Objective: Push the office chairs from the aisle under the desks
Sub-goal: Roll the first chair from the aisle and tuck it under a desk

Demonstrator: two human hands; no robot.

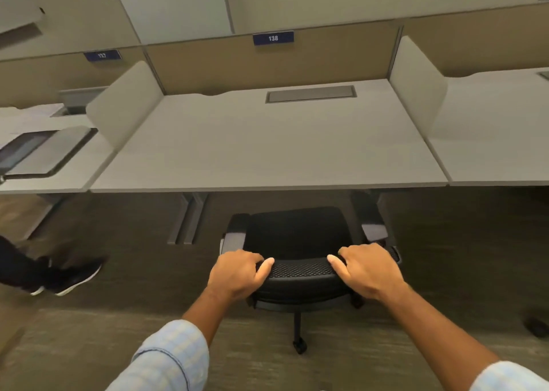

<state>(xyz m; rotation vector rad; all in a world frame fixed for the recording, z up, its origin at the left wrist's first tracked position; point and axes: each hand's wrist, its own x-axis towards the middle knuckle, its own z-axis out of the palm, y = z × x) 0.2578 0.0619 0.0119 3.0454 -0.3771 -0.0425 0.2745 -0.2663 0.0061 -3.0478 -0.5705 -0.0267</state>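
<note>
Two forearms in rolled, pale blue checked sleeves point(175, 358) reach forward from the bottom edge. The left hand point(237, 273) and the right hand point(370, 268) each close a firm grip over the top rail of the backrest point(300, 270) of a black office chair point(297, 236), fingers curled over the far side, thumbs lying along the perforated, mesh-textured rail and pointing toward each other. The rail is curved and padded-looking; below it a dark frame leads down to a thin black leg ending in a small caster point(299, 345) on the grey-brown, streaked carpet point(267, 361).

The chair's seat is a rounded black fabric cushion flanked by two flat grey armrest pads point(234, 240). Its front edge sits just beneath the near lip of the surface point(267, 153), while the backrest remains out in the aisle. A grey metal desk leg point(187, 218) stands left of the chair, apart from it.

The surface is a smooth, matte, light grey rectangle with a recessed grey cable hatch point(310, 94) near its back. Pale rounded side dividers point(118, 108) fence it from neighbouring desks. Behind rises a tan fabric partition carrying a blue number plate point(273, 38) reading 138.

At far left, another person's dark shoe point(74, 276) with a white sole rests on the carpet.
</note>
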